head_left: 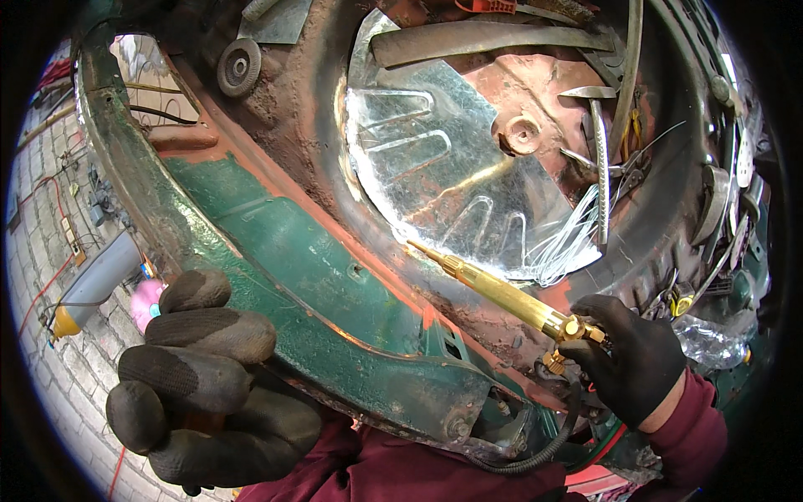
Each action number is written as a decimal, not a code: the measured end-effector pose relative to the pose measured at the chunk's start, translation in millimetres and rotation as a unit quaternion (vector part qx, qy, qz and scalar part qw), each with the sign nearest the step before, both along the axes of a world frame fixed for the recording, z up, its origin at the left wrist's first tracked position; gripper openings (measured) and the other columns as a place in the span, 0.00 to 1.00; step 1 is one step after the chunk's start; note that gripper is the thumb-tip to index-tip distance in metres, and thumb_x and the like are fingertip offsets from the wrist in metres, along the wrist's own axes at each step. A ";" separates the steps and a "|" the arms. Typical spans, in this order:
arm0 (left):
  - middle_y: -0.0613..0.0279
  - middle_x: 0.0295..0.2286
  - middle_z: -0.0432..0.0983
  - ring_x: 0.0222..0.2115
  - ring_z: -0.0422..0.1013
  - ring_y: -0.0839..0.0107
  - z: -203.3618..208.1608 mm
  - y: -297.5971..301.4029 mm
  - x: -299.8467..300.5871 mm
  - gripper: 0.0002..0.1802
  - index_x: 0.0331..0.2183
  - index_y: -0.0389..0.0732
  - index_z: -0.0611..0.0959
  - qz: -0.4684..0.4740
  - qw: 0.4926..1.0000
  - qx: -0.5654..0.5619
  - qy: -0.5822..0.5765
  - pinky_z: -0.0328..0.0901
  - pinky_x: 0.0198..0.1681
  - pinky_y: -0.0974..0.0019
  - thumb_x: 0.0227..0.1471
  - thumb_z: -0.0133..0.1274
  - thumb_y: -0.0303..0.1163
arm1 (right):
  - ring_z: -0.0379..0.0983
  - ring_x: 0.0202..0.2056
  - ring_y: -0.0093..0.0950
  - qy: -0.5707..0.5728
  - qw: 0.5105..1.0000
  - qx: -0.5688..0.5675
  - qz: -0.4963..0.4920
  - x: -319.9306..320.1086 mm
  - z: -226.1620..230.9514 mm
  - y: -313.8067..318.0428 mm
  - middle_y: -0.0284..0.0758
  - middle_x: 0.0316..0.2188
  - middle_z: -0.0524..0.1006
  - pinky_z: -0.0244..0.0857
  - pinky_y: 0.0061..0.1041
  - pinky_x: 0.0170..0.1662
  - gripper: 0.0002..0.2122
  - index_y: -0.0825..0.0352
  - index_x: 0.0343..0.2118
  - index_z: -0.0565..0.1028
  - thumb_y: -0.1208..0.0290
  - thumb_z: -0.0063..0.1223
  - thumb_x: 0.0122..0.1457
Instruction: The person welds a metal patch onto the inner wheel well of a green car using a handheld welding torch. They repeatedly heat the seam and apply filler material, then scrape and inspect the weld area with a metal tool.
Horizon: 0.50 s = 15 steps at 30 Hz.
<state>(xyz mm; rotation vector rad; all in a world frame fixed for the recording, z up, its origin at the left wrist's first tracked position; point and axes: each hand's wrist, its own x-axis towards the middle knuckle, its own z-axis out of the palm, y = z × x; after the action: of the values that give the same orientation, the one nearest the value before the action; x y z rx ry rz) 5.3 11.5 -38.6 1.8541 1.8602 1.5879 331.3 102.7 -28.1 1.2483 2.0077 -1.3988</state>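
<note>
My right hand [631, 351], in a black glove, is wrapped round the valve end of a brass gas torch [510, 297]. The torch slants up and left, its narrow tip at the lower left rim of a shiny sheet-metal patch [418, 167]. That patch lies in a round, rust-red well of a vehicle body. No flame can be made out. My left hand [209, 376], gloved too, is raised at the lower left in front of the green body panel [284, 243]. Its fingers are curled, with a bit of orange between them; what it holds is hidden.
In the well lie a hammer [600, 159], a bundle of thin wire rods [562, 247] and a curved metal strip [493, 42]. A wire-wheel disc [240, 67] sits upper left. Right are a clear plastic bottle [709, 339] and tools. A dark hose [535, 456] runs below.
</note>
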 end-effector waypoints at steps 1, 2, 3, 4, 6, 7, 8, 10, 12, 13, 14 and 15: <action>0.51 0.49 0.75 0.42 0.79 0.65 -1.9 -0.2 -2.5 0.21 0.63 0.37 0.72 0.002 1.000 0.001 0.001 0.80 0.48 0.51 0.78 0.37 0.34 | 0.87 0.34 0.43 -0.002 1.000 0.001 0.005 -1.0 0.0 -0.2 0.43 0.35 0.86 0.79 0.37 0.36 0.19 0.63 0.52 0.77 0.64 0.71 0.63; 0.51 0.49 0.75 0.42 0.79 0.65 -2.5 -0.9 -4.1 0.21 0.63 0.37 0.72 0.004 1.000 0.003 0.001 0.80 0.48 0.51 0.78 0.37 0.34 | 0.87 0.34 0.43 -0.003 1.000 0.003 0.010 -2.3 0.3 -0.5 0.44 0.35 0.86 0.79 0.37 0.36 0.19 0.63 0.52 0.77 0.64 0.71 0.63; 0.51 0.49 0.75 0.42 0.79 0.65 1.0 -0.8 -3.3 0.21 0.63 0.37 0.72 0.003 1.000 0.002 0.004 0.80 0.48 0.51 0.78 0.37 0.34 | 0.87 0.33 0.44 0.000 1.000 -0.002 0.008 -3.2 1.2 0.4 0.44 0.35 0.86 0.79 0.37 0.35 0.18 0.63 0.52 0.77 0.64 0.71 0.63; 0.51 0.49 0.75 0.42 0.79 0.65 1.8 1.2 -4.2 0.21 0.63 0.37 0.72 0.003 1.000 -0.002 0.011 0.80 0.48 0.51 0.78 0.37 0.34 | 0.87 0.33 0.44 0.003 1.000 -0.007 0.007 -5.2 2.9 1.8 0.44 0.35 0.86 0.79 0.38 0.35 0.18 0.63 0.52 0.78 0.65 0.71 0.63; 0.51 0.48 0.75 0.41 0.79 0.65 5.4 0.3 -5.1 0.21 0.63 0.37 0.72 0.007 1.000 -0.003 0.022 0.80 0.48 0.50 0.78 0.37 0.35 | 0.86 0.32 0.44 0.013 1.000 -0.008 0.020 -8.7 2.3 3.4 0.44 0.35 0.86 0.78 0.38 0.34 0.18 0.63 0.52 0.78 0.65 0.72 0.62; 0.51 0.48 0.75 0.41 0.79 0.65 6.5 -1.2 -6.5 0.21 0.63 0.37 0.72 0.011 1.000 -0.005 0.029 0.80 0.48 0.50 0.78 0.37 0.35 | 0.86 0.32 0.44 0.020 0.999 -0.003 0.034 -10.7 0.5 3.9 0.44 0.35 0.86 0.78 0.39 0.34 0.18 0.63 0.52 0.78 0.66 0.72 0.62; 0.51 0.48 0.75 0.41 0.79 0.65 8.4 -2.7 -6.8 0.21 0.63 0.37 0.72 0.014 0.999 -0.006 0.037 0.80 0.48 0.50 0.78 0.37 0.35 | 0.86 0.31 0.44 0.029 0.998 0.000 0.048 -12.3 -2.0 4.6 0.44 0.36 0.86 0.78 0.39 0.34 0.19 0.63 0.52 0.78 0.66 0.72 0.61; 0.51 0.48 0.75 0.41 0.79 0.65 -2.1 2.8 -5.0 0.21 0.64 0.37 0.72 0.001 1.000 0.010 0.003 0.80 0.48 0.50 0.78 0.36 0.35 | 0.85 0.30 0.45 -0.004 0.999 0.029 0.044 -7.6 12.9 -3.0 0.44 0.36 0.86 0.77 0.39 0.34 0.19 0.63 0.52 0.78 0.67 0.72 0.60; 0.51 0.48 0.75 0.41 0.79 0.65 -4.8 2.6 -3.8 0.21 0.64 0.37 0.72 0.000 1.000 0.012 -0.001 0.80 0.48 0.50 0.78 0.36 0.35 | 0.85 0.30 0.45 -0.013 0.998 0.036 0.049 -7.7 14.5 -5.2 0.44 0.36 0.85 0.77 0.39 0.34 0.19 0.63 0.52 0.78 0.67 0.72 0.60; 0.51 0.48 0.75 0.41 0.79 0.65 -2.3 0.0 -4.5 0.21 0.64 0.37 0.71 0.004 1.000 0.008 0.011 0.80 0.48 0.50 0.78 0.36 0.35 | 0.85 0.30 0.44 -0.006 0.998 0.031 0.055 -10.0 10.0 -3.9 0.44 0.36 0.85 0.77 0.39 0.34 0.19 0.63 0.52 0.78 0.68 0.72 0.60; 0.51 0.47 0.75 0.41 0.78 0.65 -2.1 -2.1 -4.6 0.21 0.64 0.37 0.71 0.008 1.000 0.004 0.018 0.80 0.48 0.50 0.78 0.36 0.35 | 0.85 0.30 0.44 -0.002 0.998 0.027 0.060 -11.6 6.1 -2.7 0.44 0.36 0.85 0.77 0.39 0.34 0.19 0.63 0.52 0.78 0.68 0.72 0.59; 0.51 0.47 0.75 0.41 0.78 0.65 -0.7 -5.7 -3.5 0.22 0.64 0.37 0.71 0.008 1.000 -0.001 0.021 0.80 0.48 0.50 0.78 0.36 0.35 | 0.85 0.30 0.44 0.004 0.998 0.021 0.062 -12.4 2.6 -1.4 0.43 0.36 0.85 0.77 0.39 0.34 0.19 0.63 0.52 0.78 0.68 0.72 0.60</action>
<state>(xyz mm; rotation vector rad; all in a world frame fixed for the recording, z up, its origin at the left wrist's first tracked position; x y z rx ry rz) 1.8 5.8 -39.3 1.8919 1.8977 1.5637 318.9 101.3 -25.5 1.1167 2.0914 -1.3118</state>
